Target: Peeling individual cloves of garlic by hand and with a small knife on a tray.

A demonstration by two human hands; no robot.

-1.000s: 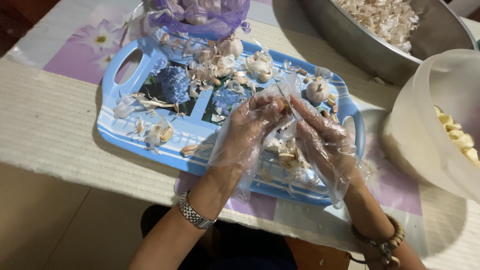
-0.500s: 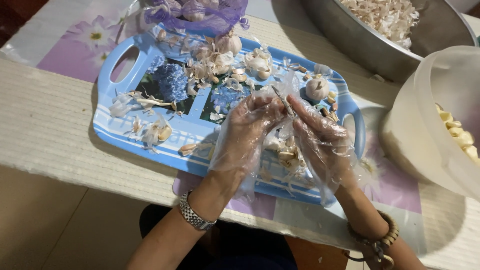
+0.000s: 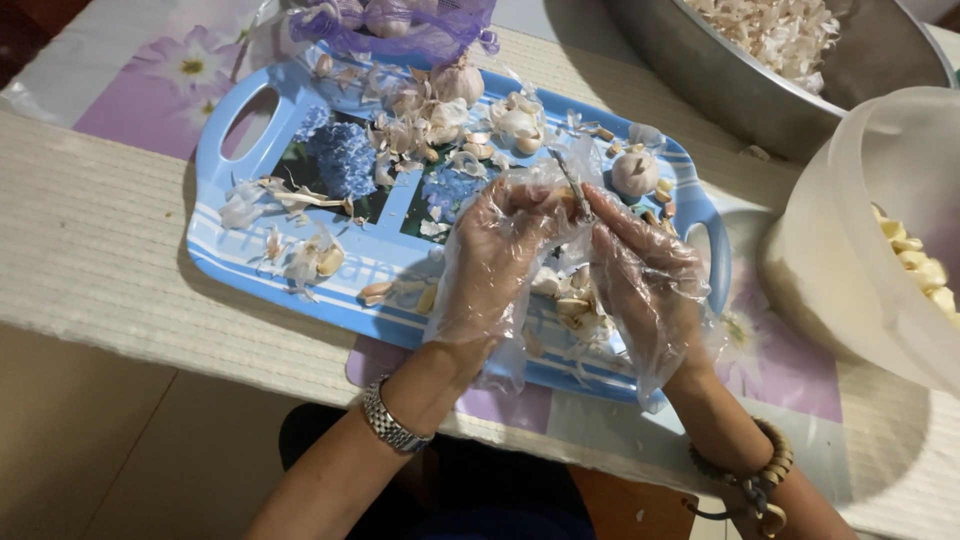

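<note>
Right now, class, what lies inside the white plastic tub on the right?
Inside the white plastic tub, a few peeled garlic cloves show near its rim. The tub's wall and the picture's edge hide the rest of its contents.

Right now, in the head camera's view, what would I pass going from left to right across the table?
Tray's cut-out handle → loose garlic peels → gloved left hand → gloved right hand → whole garlic bulb → pale plastic tub of peeled cloves.
</note>
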